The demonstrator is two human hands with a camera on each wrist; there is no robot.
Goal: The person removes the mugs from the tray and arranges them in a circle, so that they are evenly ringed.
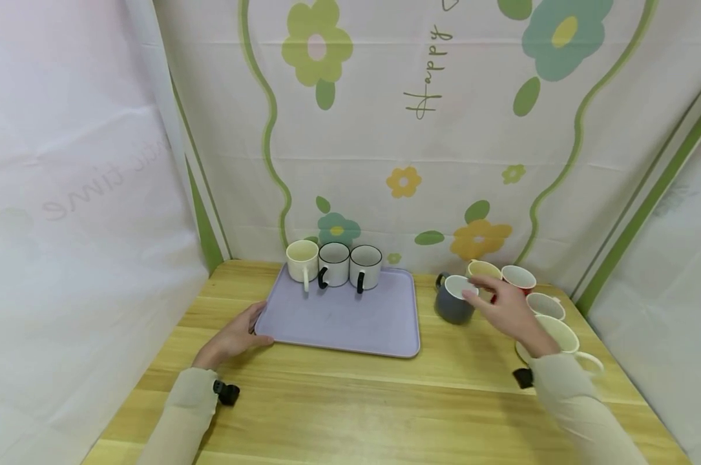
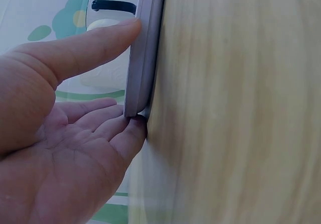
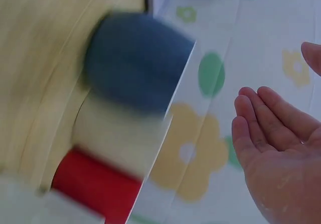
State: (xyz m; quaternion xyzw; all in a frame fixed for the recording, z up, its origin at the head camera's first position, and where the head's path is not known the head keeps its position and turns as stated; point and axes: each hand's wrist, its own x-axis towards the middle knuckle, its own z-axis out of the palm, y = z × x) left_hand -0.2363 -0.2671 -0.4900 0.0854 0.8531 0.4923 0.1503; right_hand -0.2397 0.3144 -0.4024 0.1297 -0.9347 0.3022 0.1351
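My left hand (image 1: 234, 336) is at the near left corner of a lilac tray (image 1: 338, 323). In the left wrist view its straight thumb (image 2: 95, 50) reaches the tray's edge (image 2: 143, 58), and the fingertips touch the corner. On the tray's far left part stand a cream mug (image 1: 302, 261) and two white mugs, one in the middle (image 1: 334, 265) and one right of it (image 1: 366, 266), both with black rims and handles. My right hand (image 1: 510, 313) hovers over the right side of a dark grey mug (image 1: 451, 307); in the right wrist view its fingers are extended and hold nothing.
Beside and behind the right hand stand a pale yellow mug (image 1: 485, 268), a red mug (image 1: 519, 278) with a white inside, a whitish mug (image 1: 544, 305) and a large cream mug (image 1: 559, 332). A flower-printed cloth (image 1: 350, 142) hangs behind the wooden table (image 1: 356, 407).
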